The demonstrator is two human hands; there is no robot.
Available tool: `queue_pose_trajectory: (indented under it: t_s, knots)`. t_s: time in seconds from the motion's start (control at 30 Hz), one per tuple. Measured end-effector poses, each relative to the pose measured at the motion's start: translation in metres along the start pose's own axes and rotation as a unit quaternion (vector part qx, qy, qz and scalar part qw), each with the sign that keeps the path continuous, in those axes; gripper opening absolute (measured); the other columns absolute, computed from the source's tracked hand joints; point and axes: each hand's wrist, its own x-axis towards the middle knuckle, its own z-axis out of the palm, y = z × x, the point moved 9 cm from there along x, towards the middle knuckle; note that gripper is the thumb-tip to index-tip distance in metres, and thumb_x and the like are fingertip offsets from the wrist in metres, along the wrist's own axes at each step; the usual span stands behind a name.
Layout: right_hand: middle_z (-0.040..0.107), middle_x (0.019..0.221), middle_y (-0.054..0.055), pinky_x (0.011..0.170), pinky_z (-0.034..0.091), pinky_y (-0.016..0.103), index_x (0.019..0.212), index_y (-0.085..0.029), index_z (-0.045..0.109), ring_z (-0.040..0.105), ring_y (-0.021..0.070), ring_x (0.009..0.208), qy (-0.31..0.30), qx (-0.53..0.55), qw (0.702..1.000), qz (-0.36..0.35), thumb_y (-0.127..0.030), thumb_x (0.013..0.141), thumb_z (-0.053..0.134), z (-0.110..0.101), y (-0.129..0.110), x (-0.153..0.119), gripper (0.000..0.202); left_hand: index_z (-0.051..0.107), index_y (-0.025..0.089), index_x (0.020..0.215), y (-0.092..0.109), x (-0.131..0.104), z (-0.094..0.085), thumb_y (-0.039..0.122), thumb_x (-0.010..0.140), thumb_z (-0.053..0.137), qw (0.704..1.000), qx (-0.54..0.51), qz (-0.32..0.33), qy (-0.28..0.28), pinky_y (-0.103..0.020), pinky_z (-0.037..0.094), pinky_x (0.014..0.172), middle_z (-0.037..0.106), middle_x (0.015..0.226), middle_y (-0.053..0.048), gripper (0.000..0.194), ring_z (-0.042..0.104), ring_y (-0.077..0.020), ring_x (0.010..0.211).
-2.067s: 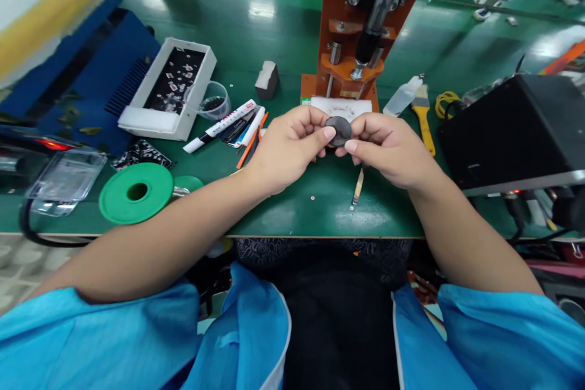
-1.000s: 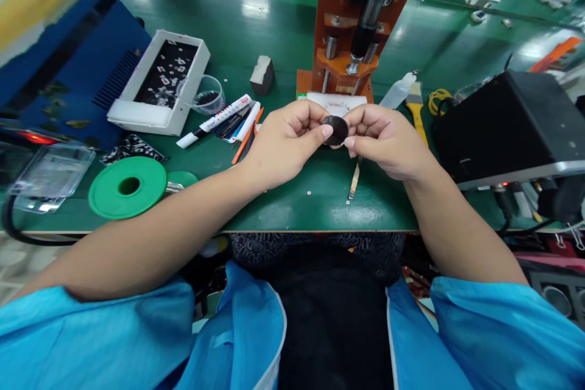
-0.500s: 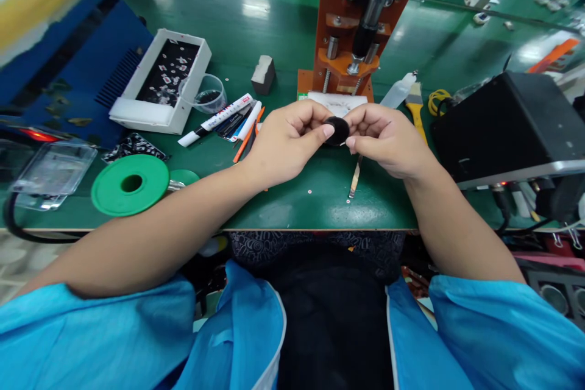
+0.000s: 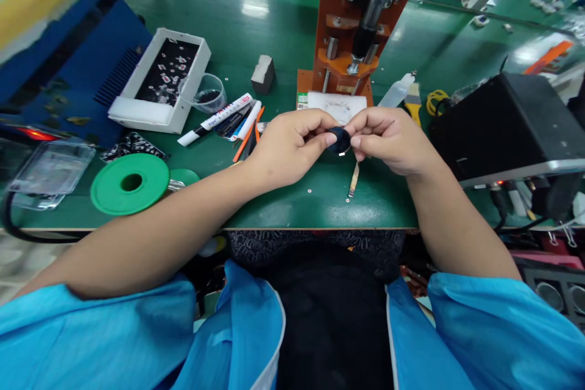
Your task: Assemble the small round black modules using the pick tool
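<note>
Dark round disc (image 4: 339, 139) held between two hands.
Left hand (image 4: 286, 147) pinches one edge, right hand (image 4: 395, 141) closes fingertips at the other, just before the orange press (image 4: 322, 64).

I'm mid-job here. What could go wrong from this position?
The dark disc is pinched at the fingertips of the left hand and right hand, so it might slip onto the green bench.
The thin strip just below the right hand could get knocked or snagged.
The left forearm passes close by the green spool and might nudge it.
</note>
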Motion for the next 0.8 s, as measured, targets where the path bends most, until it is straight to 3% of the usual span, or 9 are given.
queue_pose_trajectory:
  t_s: [0.17,0.37,0.63,0.8]
  knots:
    - [0.076,0.068,-0.002,0.055,0.051,0.023,0.092,-0.020,0.090,0.066,0.0123,0.056,-0.007,0.002,1.000,-0.010,-0.033,0.090,0.098,0.0009,-0.0025,-0.0003,0.016,0.092,0.023,0.110,0.0066,-0.0005,0.0048,0.023,0.109,0.075,0.999,-0.009,0.011,-0.032,-0.041,0.064,0.094,0.095,0.110,-0.005,0.017,0.085,-0.0252,0.100]
    - [0.073,0.063,-0.003,0.053,0.048,0.021,0.086,-0.019,0.087,0.063,0.0113,0.054,-0.011,0.008,1.000,-0.004,-0.042,0.094,0.106,0.0026,-0.0031,-0.0001,0.031,0.091,0.024,0.110,0.0091,-0.0007,0.0067,0.023,0.110,0.075,0.999,-0.012,0.018,-0.043,-0.041,0.066,0.098,0.095,0.111,-0.005,0.016,0.087,-0.0255,0.104]
    - [0.083,0.079,-0.001,0.062,0.057,0.025,0.096,-0.020,0.089,0.069,0.0130,0.064,-0.030,0.010,1.000,-0.002,-0.027,0.086,0.102,0.0031,-0.0033,-0.0009,0.018,0.092,0.025,0.111,0.0053,-0.0009,0.0054,0.025,0.109,0.076,1.000,-0.001,0.006,-0.029,-0.042,0.068,0.099,0.096,0.112,-0.005,0.017,0.088,-0.0267,0.104]
    - [0.075,0.065,-0.002,0.055,0.049,0.024,0.088,-0.020,0.087,0.064,0.0128,0.056,-0.022,-0.007,1.000,0.012,-0.042,0.096,0.106,0.0034,-0.0008,-0.0025,0.030,0.091,0.026,0.107,0.0058,-0.0026,0.0098,0.025,0.109,0.076,0.999,0.005,0.013,-0.038,-0.043,0.067,0.098,0.094,0.106,-0.004,0.015,0.086,-0.0262,0.101]
